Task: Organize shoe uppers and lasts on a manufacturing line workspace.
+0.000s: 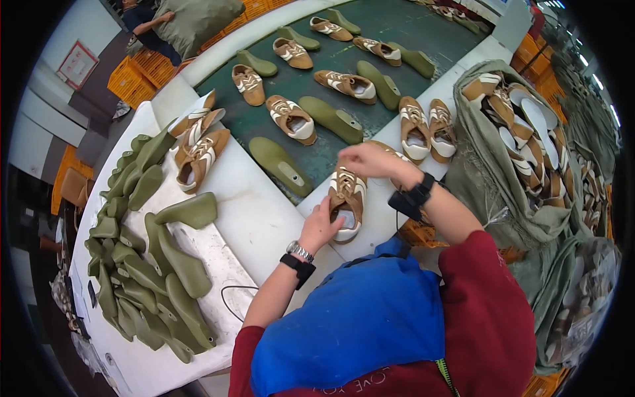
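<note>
A brown suede sneaker (pixel 348 197) with white stripes and laces rests on the white table edge before me, its heel toward my body. My left hand (pixel 320 227) grips its heel end, thumb at the collar. Over the toe end, my right hand (pixel 370 161) has its fingers curled together; whether they pinch anything is hidden. Another brown sneaker (pixel 389 148) is partly covered by my right hand. Just to the right stands a pair, the left sneaker (pixel 414 130) and the right sneaker (pixel 442 131). A green shoe last (pixel 280 165) lies to the left of the held shoe.
The green conveyor belt (pixel 225 109) carries several sneakers beside green lasts. Many lasts (pixel 182 261) are heaped on the white left table (pixel 228 255), with several sneakers (pixel 202 159) at its far end. On the right, an open green sack (pixel 463 175) holds many sneakers. Another person (pixel 147 25) handles a sack far left.
</note>
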Action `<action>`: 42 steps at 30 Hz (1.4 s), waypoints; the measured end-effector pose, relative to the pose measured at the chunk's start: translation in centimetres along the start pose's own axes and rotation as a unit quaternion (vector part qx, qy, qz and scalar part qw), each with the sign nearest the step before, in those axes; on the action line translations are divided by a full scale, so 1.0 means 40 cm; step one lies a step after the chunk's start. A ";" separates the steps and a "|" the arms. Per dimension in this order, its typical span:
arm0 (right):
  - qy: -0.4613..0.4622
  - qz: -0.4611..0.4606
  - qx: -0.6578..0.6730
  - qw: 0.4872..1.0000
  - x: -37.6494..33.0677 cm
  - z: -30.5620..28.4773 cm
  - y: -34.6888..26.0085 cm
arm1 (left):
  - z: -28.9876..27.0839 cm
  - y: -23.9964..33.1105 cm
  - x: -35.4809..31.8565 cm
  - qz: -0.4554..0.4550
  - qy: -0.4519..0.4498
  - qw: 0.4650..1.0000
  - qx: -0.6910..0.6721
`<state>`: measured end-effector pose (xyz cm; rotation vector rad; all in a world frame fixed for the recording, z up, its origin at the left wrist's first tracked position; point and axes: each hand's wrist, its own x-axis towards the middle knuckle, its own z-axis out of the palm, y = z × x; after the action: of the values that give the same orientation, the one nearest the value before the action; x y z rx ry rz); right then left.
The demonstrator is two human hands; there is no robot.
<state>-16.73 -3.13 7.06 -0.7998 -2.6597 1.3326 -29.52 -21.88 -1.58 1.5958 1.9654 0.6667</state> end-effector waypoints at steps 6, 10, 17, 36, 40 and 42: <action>0.128 -0.065 -0.110 0.984 -0.181 0.191 0.054 | 0.019 0.031 0.026 0.013 0.019 0.995 0.098; 0.224 -0.035 -0.082 0.971 -0.176 0.247 0.029 | -0.019 0.064 -0.040 0.013 0.044 0.994 0.097; 0.251 -0.162 -0.011 0.954 -0.187 0.248 -0.079 | -0.120 0.178 -0.098 0.126 0.280 0.942 0.134; 0.232 -0.211 -0.007 0.950 -0.188 0.160 -0.187 | -0.203 0.193 -0.183 0.148 0.182 0.972 0.017; 0.193 -0.195 0.007 0.962 -0.179 0.184 -0.211 | -0.176 0.163 -0.169 0.107 0.222 0.960 0.134; 0.184 -0.191 0.012 0.964 -0.181 0.192 -0.196 | -0.169 0.134 -0.167 0.129 0.252 0.949 0.136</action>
<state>-15.93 -16.03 9.49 -0.4427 -2.3407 1.0054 -28.97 -27.81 7.57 2.0297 2.3057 1.0291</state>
